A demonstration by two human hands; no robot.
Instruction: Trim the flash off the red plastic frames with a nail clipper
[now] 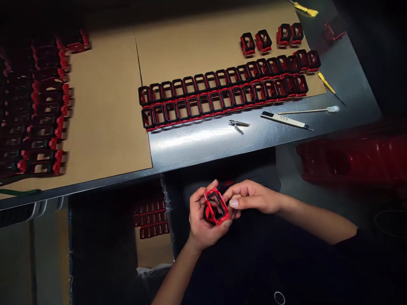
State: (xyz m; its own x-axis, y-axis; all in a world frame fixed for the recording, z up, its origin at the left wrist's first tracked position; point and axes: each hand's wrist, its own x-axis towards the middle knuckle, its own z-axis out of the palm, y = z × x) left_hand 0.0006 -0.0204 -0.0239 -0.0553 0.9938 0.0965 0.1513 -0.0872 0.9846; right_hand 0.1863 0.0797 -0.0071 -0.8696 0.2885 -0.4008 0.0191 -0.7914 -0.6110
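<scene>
Just below the table's front edge, my left hand (203, 224) is closed around a red plastic frame (226, 210) with a rectangular opening and a black inner lining. The frame is tilted, its opening facing up toward me. At its right side, the fingers of my right hand (252, 197) are bent together, thumb against forefinger, touching or very near the frame's edge. Whether anything small sits between those fingers is hidden.
Two long rows of red-and-black frames (205, 103) stand on cardboard (104, 123). More are stacked at left (41, 110). On the metal table lie small nippers (238, 124), a white-handled tool (286, 120), a cotton swab (305, 111) and a yellow-handled tool (326, 82). A red bin (352, 159) stands right.
</scene>
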